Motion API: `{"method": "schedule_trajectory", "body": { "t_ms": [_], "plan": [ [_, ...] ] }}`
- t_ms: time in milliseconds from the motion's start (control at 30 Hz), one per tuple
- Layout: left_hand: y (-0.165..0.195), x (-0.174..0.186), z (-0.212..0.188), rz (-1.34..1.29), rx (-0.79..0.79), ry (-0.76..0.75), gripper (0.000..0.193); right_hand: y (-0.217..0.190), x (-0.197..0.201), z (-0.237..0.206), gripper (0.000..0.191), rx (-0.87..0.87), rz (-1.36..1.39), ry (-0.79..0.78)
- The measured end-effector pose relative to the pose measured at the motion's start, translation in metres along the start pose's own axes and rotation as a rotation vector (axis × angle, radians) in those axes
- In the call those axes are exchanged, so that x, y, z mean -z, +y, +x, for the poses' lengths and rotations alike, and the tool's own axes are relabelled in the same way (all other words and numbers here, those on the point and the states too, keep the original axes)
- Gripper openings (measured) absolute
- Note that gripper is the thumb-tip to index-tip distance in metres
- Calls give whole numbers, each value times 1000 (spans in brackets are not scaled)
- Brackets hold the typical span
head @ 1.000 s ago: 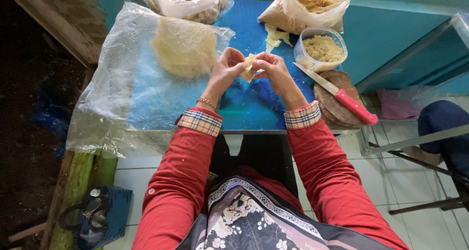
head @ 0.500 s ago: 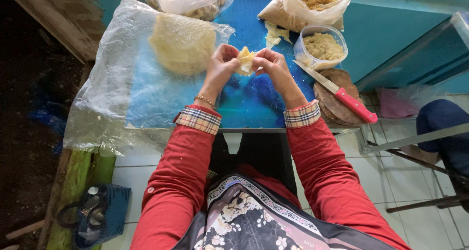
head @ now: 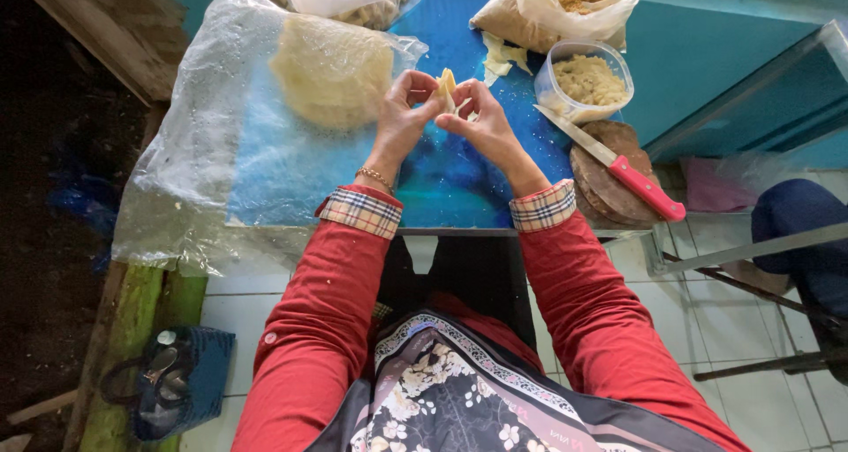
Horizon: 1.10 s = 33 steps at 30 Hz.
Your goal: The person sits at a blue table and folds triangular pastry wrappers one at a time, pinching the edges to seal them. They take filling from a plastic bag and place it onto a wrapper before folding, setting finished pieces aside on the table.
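Over the blue table (head: 459,187), my left hand (head: 405,116) and my right hand (head: 481,127) meet around one small pale dough wrapper (head: 447,85), folded and pinched between the fingertips of both. A stack of round pale wrappers (head: 331,68) lies under clear plastic sheet (head: 203,151) to the left of my hands. A clear tub of crumbly yellowish filling (head: 585,79) stands to the right, close to my right hand.
A red-handled knife (head: 618,165) rests on a round wooden board (head: 609,174) at the table's right edge. Two plastic bags (head: 556,6) of food sit at the back. Dough scraps (head: 499,59) lie near the tub. A dark chair (head: 799,240) stands right; a blue basket (head: 181,381) sits on the floor left.
Both hands stay together over the table while the fingers work the wrapper; it now stands folded upright between the fingertips.
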<state>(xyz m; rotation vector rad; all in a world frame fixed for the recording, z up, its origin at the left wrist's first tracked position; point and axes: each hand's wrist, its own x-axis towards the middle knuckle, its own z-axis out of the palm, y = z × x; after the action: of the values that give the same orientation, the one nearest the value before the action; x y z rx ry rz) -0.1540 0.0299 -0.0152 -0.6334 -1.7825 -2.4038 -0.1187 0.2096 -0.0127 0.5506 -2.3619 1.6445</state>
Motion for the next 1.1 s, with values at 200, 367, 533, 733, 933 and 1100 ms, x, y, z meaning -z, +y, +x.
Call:
{"method": "schedule_trajectory", "body": {
  "t_ms": [200, 367, 533, 733, 933, 1100],
  "plan": [
    [0, 4, 2, -80, 13, -17, 14, 2, 9, 3, 19, -259, 192, 51],
    [1, 9, 2, -275, 149, -25, 16, 6, 18, 4, 12, -298, 419, 75],
    [0, 13, 0, -438, 200, 16, 19, 6, 20, 6, 10, -332, 704, 130],
    [-3, 11, 1, -394, 207, 3, 20, 0, 14, 8, 16, -315, 691, 122],
    [-3, 7, 0, -406, 166, -106, 22, 4, 2, 4, 20, -174, 352, 147],
    [-3, 2, -2, -88, 83, -4, 37, 3, 0, 2, 19, -149, 262, 124]
  ]
}}
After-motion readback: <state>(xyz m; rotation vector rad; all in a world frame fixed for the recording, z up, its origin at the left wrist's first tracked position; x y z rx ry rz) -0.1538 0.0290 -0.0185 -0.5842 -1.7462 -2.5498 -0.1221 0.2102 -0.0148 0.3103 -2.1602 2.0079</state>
